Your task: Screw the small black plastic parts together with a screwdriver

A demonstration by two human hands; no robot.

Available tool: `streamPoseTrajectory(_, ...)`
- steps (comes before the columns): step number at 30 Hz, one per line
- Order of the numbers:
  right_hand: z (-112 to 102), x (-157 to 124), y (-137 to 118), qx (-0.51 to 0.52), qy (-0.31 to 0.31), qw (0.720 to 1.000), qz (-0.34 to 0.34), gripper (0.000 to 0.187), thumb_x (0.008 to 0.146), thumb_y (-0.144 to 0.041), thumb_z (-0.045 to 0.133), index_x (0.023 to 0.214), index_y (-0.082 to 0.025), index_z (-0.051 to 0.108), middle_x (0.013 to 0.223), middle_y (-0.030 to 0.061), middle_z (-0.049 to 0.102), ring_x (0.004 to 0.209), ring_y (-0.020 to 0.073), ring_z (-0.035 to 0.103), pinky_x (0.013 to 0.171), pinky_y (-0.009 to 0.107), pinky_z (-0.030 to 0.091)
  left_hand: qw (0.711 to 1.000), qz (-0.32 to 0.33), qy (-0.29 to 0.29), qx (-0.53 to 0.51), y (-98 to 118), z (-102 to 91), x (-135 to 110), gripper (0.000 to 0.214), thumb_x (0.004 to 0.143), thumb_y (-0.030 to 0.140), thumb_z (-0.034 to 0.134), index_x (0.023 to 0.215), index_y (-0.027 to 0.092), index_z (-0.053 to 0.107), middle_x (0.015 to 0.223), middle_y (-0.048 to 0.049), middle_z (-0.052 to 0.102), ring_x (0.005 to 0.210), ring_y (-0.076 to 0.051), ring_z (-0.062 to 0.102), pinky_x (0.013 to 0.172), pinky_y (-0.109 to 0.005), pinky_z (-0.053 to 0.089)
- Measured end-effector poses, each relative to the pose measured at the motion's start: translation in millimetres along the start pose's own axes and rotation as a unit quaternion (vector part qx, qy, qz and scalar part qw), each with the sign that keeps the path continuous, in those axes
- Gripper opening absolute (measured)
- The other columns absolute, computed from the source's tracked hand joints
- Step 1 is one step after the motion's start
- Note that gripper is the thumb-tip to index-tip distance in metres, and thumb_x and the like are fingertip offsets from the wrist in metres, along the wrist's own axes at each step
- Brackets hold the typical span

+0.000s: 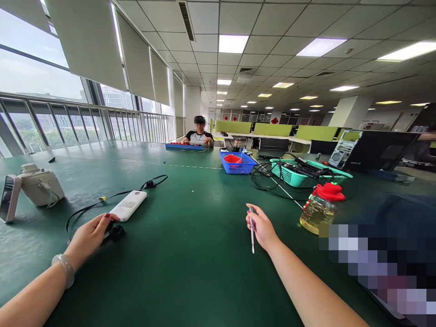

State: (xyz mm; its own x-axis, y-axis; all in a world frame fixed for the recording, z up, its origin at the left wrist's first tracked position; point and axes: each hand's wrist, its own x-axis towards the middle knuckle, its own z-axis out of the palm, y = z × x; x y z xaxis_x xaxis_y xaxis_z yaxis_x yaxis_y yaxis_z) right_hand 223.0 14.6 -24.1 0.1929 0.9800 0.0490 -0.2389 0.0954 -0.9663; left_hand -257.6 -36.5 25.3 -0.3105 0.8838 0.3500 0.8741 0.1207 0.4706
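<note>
My left hand (89,236) is closed around part of a black cable (83,210) at the left of the table. Its fingertips reach the near corner of a white power bank-like block (131,204), which lies flat. A dark lump (116,233), perhaps the cable's plug, shows beneath the fingers; what exactly they pinch is partly hidden. Over the middle right of the table, my right hand (264,225) holds a small screwdriver (252,231) by its clear handle. The metal tip points downward, apart from other things.
A beige case (42,186) and a phone-like device (10,198) stand far left. To the right are a red-lidded jar (318,211), a teal basket (296,176) of cables and a blue basket (237,168). Across the table sits a person (199,134) behind a blue tray (184,146).
</note>
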Motion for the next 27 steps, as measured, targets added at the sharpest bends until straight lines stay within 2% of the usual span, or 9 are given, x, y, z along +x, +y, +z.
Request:
streamPoseTrajectory(3, 0, -1, -1, -0.005, 0.000, 1.000, 0.000, 0.043, 0.063, -0.035, 0.066, 0.104, -0.022, 0.058, 0.056, -0.0053, 0.048, 0.049, 0.0122, 0.040, 0.049, 0.026, 0.027, 0.998, -0.027, -0.056, -0.011, 3, -1.8, -1, 0.052, 0.082, 0.057, 0.030, 0.090, 0.019, 0.065, 0.067, 0.0022, 0.067, 0.067, -0.018, 0.059, 0.060, -0.021, 0.042)
streamPoseTrajectory(5, 1, -1, 0, -0.005, 0.000, 1.000, -0.001, 0.043, 0.063, -0.035, 0.066, 0.103, -0.022, 0.059, 0.055, -0.0056, 0.047, 0.049, 0.0121, 0.040, 0.049, 0.026, 0.027, 0.998, -0.024, -0.058, -0.013, 4, -1.9, -1, 0.050, 0.080, 0.060, 0.033, 0.089, 0.020, 0.062, 0.063, 0.0030, 0.064, 0.063, -0.018, 0.057, 0.057, -0.022, 0.041)
streamPoseTrajectory(13, 0, 1, 1, 0.011, -0.003, 1.000, 0.003, 0.042, 0.064, -0.032, 0.067, 0.103, -0.022, 0.058, 0.054, -0.0060, 0.047, 0.050, 0.0114, 0.039, 0.048, 0.024, 0.026, 0.998, -0.001, -0.043, -0.042, 6, 1.4, -3, 0.044, 0.070, 0.064, 0.050, 0.086, 0.023, 0.053, 0.068, 0.0048, 0.064, 0.065, -0.015, 0.055, 0.060, -0.021, 0.042)
streamPoseTrajectory(18, 0, 1, 1, 0.013, -0.003, 1.000, 0.001, 0.043, 0.063, -0.033, 0.067, 0.104, -0.022, 0.057, 0.053, -0.0064, 0.047, 0.049, 0.0112, 0.038, 0.048, 0.024, 0.026, 0.998, -0.013, -0.045, -0.030, 5, 1.2, -2, 0.049, 0.073, 0.061, 0.045, 0.099, 0.023, 0.060, 0.085, 0.0011, 0.068, 0.071, -0.016, 0.058, 0.065, -0.023, 0.044)
streamPoseTrajectory(22, 0, 1, 1, 0.016, -0.005, 1.000, 0.000, 0.043, 0.063, -0.032, 0.067, 0.104, -0.021, 0.057, 0.053, -0.0064, 0.047, 0.050, 0.0113, 0.038, 0.048, 0.025, 0.025, 0.998, 0.047, -0.035, -0.011, 1, 2.9, 1, 0.045, 0.076, 0.058, 0.041, 0.087, 0.020, 0.061, 0.094, -0.0039, 0.066, 0.087, -0.021, 0.059, 0.077, -0.026, 0.046)
streamPoseTrajectory(27, 0, 1, 0, 0.018, -0.003, 1.000, 0.000, 0.042, 0.063, -0.033, 0.068, 0.102, -0.022, 0.058, 0.054, -0.0062, 0.047, 0.050, 0.0117, 0.039, 0.048, 0.025, 0.025, 0.992, 0.126, -0.021, -0.008, -5, 8.7, 1, 0.039, 0.083, 0.050, 0.036, 0.099, 0.021, 0.057, 0.105, -0.0061, 0.061, 0.099, -0.022, 0.056, 0.088, -0.030, 0.045)
